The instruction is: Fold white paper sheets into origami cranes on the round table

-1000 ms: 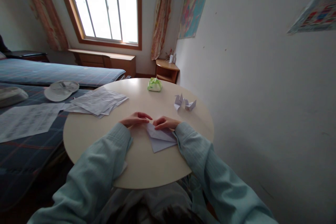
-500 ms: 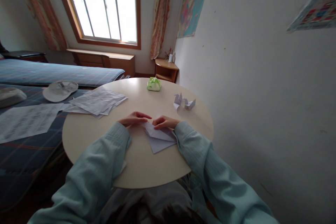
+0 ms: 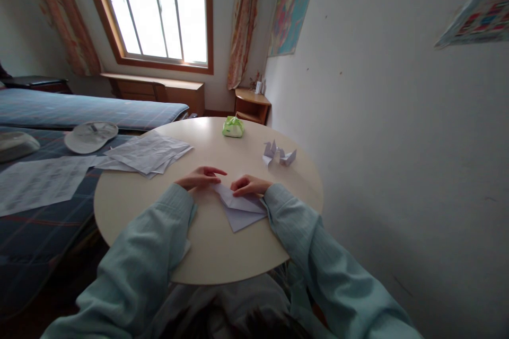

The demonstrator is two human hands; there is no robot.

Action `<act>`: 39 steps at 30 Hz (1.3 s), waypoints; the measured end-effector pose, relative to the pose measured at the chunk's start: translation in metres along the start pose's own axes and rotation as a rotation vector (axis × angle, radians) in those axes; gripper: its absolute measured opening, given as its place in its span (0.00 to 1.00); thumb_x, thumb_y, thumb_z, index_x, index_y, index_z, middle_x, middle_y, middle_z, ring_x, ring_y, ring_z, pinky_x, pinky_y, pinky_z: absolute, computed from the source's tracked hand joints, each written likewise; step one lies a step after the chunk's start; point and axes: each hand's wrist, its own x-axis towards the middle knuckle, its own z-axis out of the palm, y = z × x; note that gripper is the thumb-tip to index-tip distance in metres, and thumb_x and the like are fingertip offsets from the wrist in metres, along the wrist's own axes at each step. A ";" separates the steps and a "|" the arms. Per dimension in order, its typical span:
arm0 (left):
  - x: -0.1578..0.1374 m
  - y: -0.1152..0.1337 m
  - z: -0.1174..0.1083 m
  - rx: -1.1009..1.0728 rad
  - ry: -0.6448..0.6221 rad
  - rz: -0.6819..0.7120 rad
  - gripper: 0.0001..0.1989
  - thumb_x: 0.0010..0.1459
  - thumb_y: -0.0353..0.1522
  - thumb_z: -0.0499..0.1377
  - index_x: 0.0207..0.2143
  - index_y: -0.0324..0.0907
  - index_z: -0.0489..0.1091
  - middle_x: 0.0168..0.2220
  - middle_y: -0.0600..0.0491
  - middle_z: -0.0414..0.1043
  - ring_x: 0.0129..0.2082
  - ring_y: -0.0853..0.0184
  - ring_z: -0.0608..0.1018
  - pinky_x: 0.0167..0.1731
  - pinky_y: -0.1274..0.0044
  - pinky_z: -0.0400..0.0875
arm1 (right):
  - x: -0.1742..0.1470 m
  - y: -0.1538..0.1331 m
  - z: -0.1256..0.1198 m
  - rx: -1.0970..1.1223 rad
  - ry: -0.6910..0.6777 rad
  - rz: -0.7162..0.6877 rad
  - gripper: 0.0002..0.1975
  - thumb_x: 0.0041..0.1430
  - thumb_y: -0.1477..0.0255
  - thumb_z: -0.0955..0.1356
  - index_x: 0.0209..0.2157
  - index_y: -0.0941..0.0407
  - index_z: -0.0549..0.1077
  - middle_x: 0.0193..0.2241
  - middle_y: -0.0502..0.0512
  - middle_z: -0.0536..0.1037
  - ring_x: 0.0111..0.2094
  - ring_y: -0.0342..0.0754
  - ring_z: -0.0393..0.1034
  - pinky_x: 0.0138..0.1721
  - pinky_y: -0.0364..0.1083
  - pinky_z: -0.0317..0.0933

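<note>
Bare right hand [image 3: 251,185] on folded white paper sheet [image 3: 243,212], atop round cream table [image 3: 214,262]; bare left hand [image 3: 200,177] at sheet's far-left tip. Two white folded-paper birds [image 3: 269,154] beyond right hand; green-and-white soft pack [image 3: 233,127] near far edge.

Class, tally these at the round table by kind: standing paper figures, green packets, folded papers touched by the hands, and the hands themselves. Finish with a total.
Paper figures: 2
Green packet: 1
Folded paper: 1
Hands (left hand, right hand): 2
Total: 6
</note>
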 end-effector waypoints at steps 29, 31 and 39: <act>-0.004 -0.002 -0.012 0.030 -0.194 -0.051 0.32 0.37 0.38 0.64 0.47 0.39 0.64 0.23 0.54 0.69 0.21 0.74 0.67 0.19 0.83 0.56 | 0.001 0.001 0.000 0.020 0.015 0.019 0.16 0.36 0.62 0.71 0.23 0.61 0.70 0.22 0.47 0.70 0.25 0.39 0.62 0.27 0.39 0.55; -0.005 -0.003 -0.013 0.015 -0.245 -0.071 0.33 0.36 0.37 0.64 0.48 0.39 0.63 0.23 0.54 0.69 0.21 0.74 0.67 0.19 0.83 0.56 | 0.000 -0.001 0.001 0.023 0.018 0.038 0.16 0.35 0.63 0.71 0.24 0.61 0.70 0.21 0.46 0.69 0.24 0.38 0.61 0.26 0.39 0.54; -0.005 -0.005 -0.006 0.082 -0.255 -0.075 0.35 0.34 0.36 0.65 0.49 0.39 0.63 0.23 0.56 0.67 0.19 0.75 0.65 0.19 0.83 0.57 | -0.001 -0.003 0.002 -0.008 0.013 0.046 0.16 0.36 0.63 0.71 0.24 0.62 0.70 0.20 0.46 0.68 0.23 0.38 0.60 0.25 0.39 0.52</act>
